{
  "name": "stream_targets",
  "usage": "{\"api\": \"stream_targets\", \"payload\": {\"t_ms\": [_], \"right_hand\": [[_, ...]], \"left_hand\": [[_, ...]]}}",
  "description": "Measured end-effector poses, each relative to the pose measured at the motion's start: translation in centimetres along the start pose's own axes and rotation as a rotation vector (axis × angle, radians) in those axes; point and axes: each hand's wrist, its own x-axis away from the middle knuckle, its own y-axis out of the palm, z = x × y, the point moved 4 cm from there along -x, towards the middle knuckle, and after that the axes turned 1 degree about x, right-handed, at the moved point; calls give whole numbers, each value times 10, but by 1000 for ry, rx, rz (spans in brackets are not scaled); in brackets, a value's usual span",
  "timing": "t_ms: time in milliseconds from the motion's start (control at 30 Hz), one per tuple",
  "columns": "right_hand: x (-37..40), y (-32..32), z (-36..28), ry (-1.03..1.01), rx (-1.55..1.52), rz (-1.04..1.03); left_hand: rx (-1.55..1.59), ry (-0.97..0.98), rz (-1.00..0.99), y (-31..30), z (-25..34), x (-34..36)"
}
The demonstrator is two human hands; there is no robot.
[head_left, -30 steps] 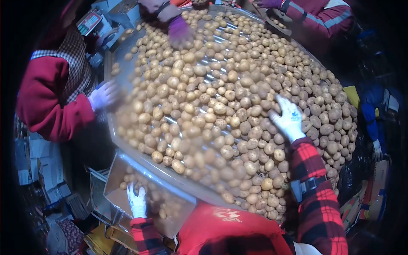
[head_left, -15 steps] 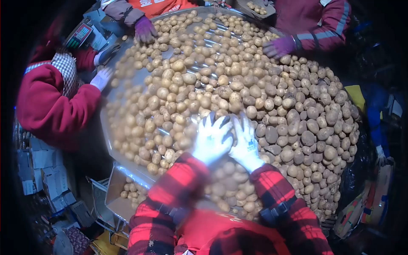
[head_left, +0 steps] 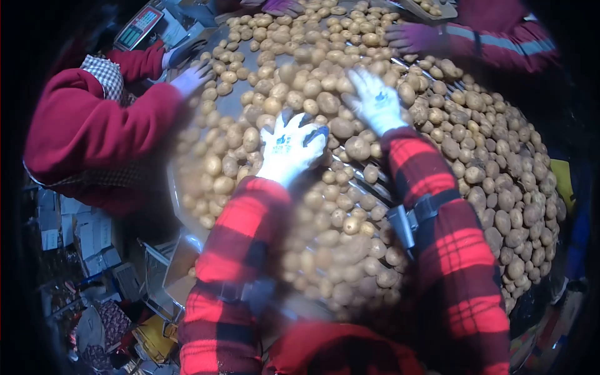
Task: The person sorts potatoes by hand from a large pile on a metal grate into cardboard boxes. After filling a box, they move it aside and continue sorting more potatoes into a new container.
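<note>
Moved left hand [head_left: 291,147] and right hand [head_left: 377,102] apart, spreading both wide over potatoes [head_left: 357,148] toward twelve and one o'clock; judged them firm, bruisable, best cupped mid-body.

Leaning in there, the left arm [head_left: 234,250] slants inward, its left hand [head_left: 289,145] palm down, fingers spread wide. The right arm [head_left: 459,262] reaches farther out, the right hand [head_left: 377,103] palm down too, thumb apart from the fingers.
</note>
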Motion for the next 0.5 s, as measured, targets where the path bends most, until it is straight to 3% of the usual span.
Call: {"api": "stream_targets", "payload": {"t_ms": [67, 200, 233, 267, 300, 333, 400, 433, 467, 500], "right_hand": [[-5, 5, 27, -26, 284, -94], [19, -5, 40, 257, 87, -72], [28, -17, 28, 322, -121, -7], [39, -41, 5, 285, -163, 4], [56, -55, -18, 84, -192, 87], [82, -71, -48, 1, -185, -61], [129, -97, -105, -122, -46, -72], [160, -76, -101, -2, -197, -134], [169, -81, -96, 201, -236, -397], [178, -86, -91, 220, -270, -402]], "left_hand": [[25, 9, -13, 1, -5, 6], [234, 174, 102, -33, 5, 20], [274, 165, 114, -25, -4, 24], [314, 156, 125, -11, -14, 29], [309, 1, 148, -2, -14, 38], [217, 12, 197, 0, -8, 47], [131, 31, 316, 2, -7, 49], [87, -54, 218, -3, -10, 43], [41, -139, 125, -11, -19, 36], [294, -100, 249, 8, -65, 31]]}}
